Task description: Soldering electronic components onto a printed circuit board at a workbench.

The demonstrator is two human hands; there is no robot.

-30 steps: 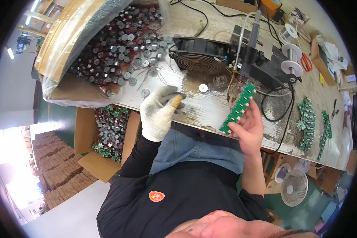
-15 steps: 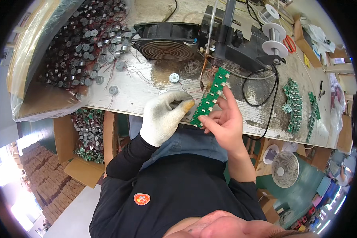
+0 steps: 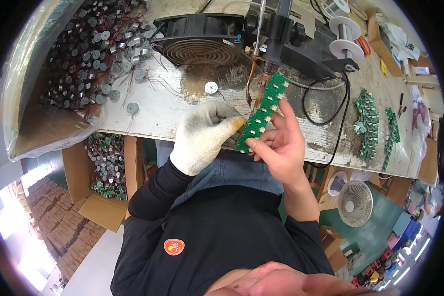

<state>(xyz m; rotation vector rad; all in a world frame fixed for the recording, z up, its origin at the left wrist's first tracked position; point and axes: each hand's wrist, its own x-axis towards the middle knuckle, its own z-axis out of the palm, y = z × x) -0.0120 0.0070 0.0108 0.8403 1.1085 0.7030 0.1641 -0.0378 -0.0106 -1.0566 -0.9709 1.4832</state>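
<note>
My right hand (image 3: 281, 140), bare, grips the lower end of a green circuit board strip (image 3: 264, 112) between thumb and fingers. The strip is tilted, with a row of small metal parts along it. My left hand (image 3: 207, 130), in a white glove with a stained fingertip, is closed in a pinch at the strip's left edge. Thin wires (image 3: 234, 104) reach its fingertips; their ends are too small to see. A small round motor (image 3: 211, 88) lies on the bench just beyond the glove. Above the strip's left edge hangs the soldering iron tip (image 3: 249, 96) of a black stand.
Many small wired motors (image 3: 98, 54) lie heaped in a plastic-lined box at left. A black blower fan (image 3: 200, 42) stands behind my hands. Solder spools (image 3: 345, 39) sit on the stand. Stacked green boards (image 3: 367, 123) and a loose black cable (image 3: 341, 118) lie at right.
The view has shifted slightly, so the bench items sit a little higher and further left. Both hands keep their hold, the glove's fingertips now closer to the strip's edge.
</note>
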